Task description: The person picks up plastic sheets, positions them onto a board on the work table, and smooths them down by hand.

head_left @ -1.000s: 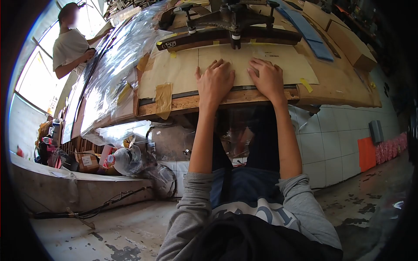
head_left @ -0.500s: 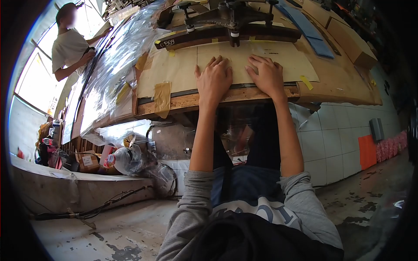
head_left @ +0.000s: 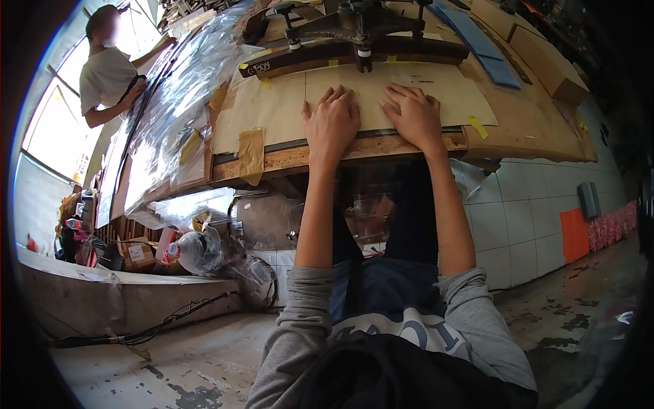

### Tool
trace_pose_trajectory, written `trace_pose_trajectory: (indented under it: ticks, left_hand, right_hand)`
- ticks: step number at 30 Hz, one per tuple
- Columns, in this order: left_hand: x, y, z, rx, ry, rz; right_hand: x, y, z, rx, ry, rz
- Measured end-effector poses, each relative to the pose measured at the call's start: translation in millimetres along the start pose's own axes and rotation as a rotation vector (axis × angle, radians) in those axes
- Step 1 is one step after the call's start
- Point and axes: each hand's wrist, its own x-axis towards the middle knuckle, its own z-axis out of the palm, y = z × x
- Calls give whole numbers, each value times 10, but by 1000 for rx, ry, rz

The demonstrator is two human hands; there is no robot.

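My left hand point(head_left: 332, 124) rests palm down on a pale yellowish sheet point(head_left: 272, 112), its fingers stretched toward the far side. To its right, my right hand point(head_left: 417, 116) lies flat on the same sheet with fingers spread. Neither hand holds anything. Beneath the sheet's near side runs a wooden edge point(head_left: 279, 160) of the worktable, with brown tape point(head_left: 251, 155) stuck over it. Just beyond my fingertips stands a dark metal clamp-like frame point(head_left: 354, 31) over a dark bar point(head_left: 300, 63) with white lettering at its left end.
Clear plastic film point(head_left: 184, 88) covers the table's left part, where another person point(head_left: 109, 82) stands. Blue strips point(head_left: 484, 54) and a cardboard box point(head_left: 545, 65) lie at the right. Below left are a plastic bottle point(head_left: 194, 251) and black cables point(head_left: 150, 330).
Both hands stay on the sheet, with almost the same placement. The whole view has shifted very slightly.
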Motion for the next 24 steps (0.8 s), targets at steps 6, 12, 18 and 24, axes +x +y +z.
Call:
trace_pose_trajectory:
  ticks: [6, 12, 18, 24]
  left_hand:
    - [-1, -5, 0, -3, -7, -5]
    - [-1, -4, -3, -8, -14, -10]
    - [10, 0, -21, -2, -11, 1]
    - [-6, -6, 13, -3, 5, 10]
  right_hand:
    - [0, 16, 17, -2, 11, -15]
    - [-3, 12, 16, -2, 15, -11]
    - [2, 11, 19, -2, 16, -7]
    - [-3, 19, 23, 0, 30, -21]
